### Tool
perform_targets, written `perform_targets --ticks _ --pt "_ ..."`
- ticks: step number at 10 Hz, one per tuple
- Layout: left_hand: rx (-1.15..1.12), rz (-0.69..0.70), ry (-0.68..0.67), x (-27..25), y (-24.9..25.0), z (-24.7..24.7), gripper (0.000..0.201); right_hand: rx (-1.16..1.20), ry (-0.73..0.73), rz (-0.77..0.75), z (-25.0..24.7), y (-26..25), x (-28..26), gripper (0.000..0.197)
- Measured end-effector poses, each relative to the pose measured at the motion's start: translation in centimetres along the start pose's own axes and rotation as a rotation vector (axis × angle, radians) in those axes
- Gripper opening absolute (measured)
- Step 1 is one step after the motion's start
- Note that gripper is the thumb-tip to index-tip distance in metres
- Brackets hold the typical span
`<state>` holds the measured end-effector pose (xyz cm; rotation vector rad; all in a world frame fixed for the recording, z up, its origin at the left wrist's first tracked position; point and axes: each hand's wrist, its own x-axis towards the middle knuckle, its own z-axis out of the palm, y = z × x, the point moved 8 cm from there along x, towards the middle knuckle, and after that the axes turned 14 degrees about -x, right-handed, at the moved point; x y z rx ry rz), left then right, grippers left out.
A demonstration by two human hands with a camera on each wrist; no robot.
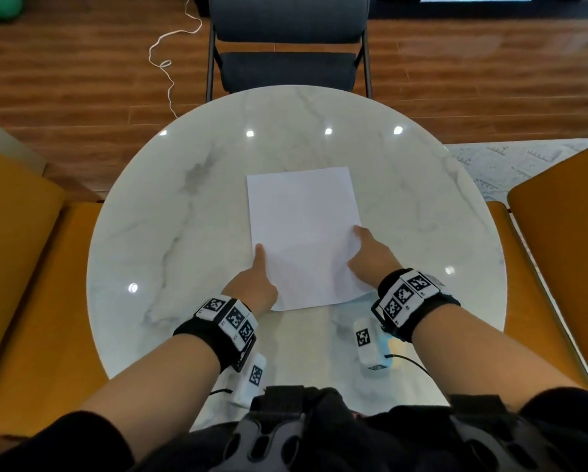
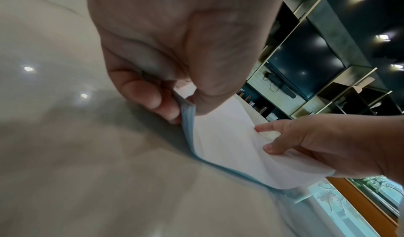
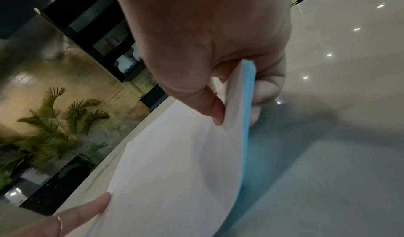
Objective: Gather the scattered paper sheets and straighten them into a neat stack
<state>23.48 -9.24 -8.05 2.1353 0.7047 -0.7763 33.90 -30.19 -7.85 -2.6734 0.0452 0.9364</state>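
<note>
A stack of white paper sheets (image 1: pixel 303 233) lies in the middle of the round marble table (image 1: pixel 170 212), its near end lifted. My left hand (image 1: pixel 257 277) pinches the stack's left edge, thumb on top and fingers beneath; the left wrist view shows this pinch on the paper stack (image 2: pixel 223 137) by the left hand (image 2: pixel 174 92). My right hand (image 1: pixel 367 253) pinches the right edge the same way, seen close as the right hand (image 3: pixel 218 88) on the bowed paper stack (image 3: pixel 174 163). The sheets' edges look aligned.
A dark chair (image 1: pixel 287 46) stands at the table's far side. Orange chairs (image 1: pixel 23 267) flank the table left and right. A white cord (image 1: pixel 170 63) lies on the wooden floor. Two small white tagged devices (image 1: pixel 371 342) rest near the table's front edge.
</note>
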Motion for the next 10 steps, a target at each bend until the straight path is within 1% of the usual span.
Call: perform_targets --ticks 1,2,3,4,5,6,7,8,9,10 --pt "0.159 0.008 0.004 0.2 0.3 -0.4 0.08 -0.187 -0.007 0.006 -0.3 -0.3 -0.3 0.069" --pt "0.533 0.077 0.125 0.7 1.7 -1.9 0.074 -0.686 0.144 -0.04 -1.4 -1.6 -0.4 0.06" --pt "0.713 0.297 0.071 1.2 4.0 -0.5 0.087 -0.833 0.199 -0.346 -0.1 -4.2 -0.2 0.072" --pt "0.728 0.414 -0.126 1.6 4.8 2.2 0.086 -0.78 0.093 -0.568 1.8 -5.3 -0.2 0.076" --pt "0.615 0.361 -0.191 2.0 4.3 2.7 0.082 -0.704 0.022 -0.555 2.3 -5.0 0.2 0.076" --pt "0.621 0.388 -0.153 2.1 4.5 3.0 0.091 -0.73 0.043 -0.547 2.6 -5.1 0.4 0.091" --pt "0.628 0.383 -0.116 2.2 4.6 3.2 0.096 -0.718 0.063 -0.533 3.1 -5.0 0.4 0.095" --pt "0.592 0.408 -0.098 2.1 4.5 3.1 0.095 -0.703 0.041 -0.521 3.2 -4.9 0.2 0.093" --pt "0.5 0.463 -0.041 1.2 3.7 2.2 0.091 -0.613 0.094 -0.517 2.6 -4.6 -0.5 0.085" --pt "0.373 0.512 0.011 -1.0 1.8 1.4 0.084 -0.527 0.137 -0.501 2.2 -2.6 -2.5 0.073"
